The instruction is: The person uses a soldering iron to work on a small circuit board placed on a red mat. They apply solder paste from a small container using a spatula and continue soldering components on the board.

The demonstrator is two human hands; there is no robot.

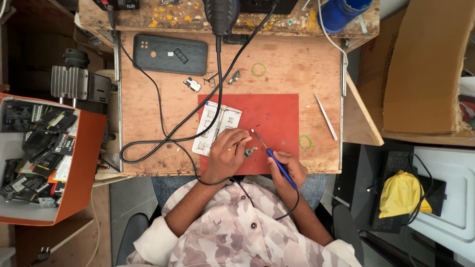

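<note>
Looks like mid-solder: left hand point(225, 153) pinches a tiny circuit board point(250, 152) flat on the red mat point(277, 118), at the desk's point(148, 99) 6 o'clock edge. Right hand point(289, 170) grips the blue soldering iron point(273, 158), long axis diagonal, tip pointing 10 o'clock. Next touch probably needs a steady tip.

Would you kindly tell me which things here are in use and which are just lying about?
In use:
left hand on small circuit board
right hand holding blue soldering iron
red mat

Lying about:
phone
tweezers
green rubber bands
orange box
</note>
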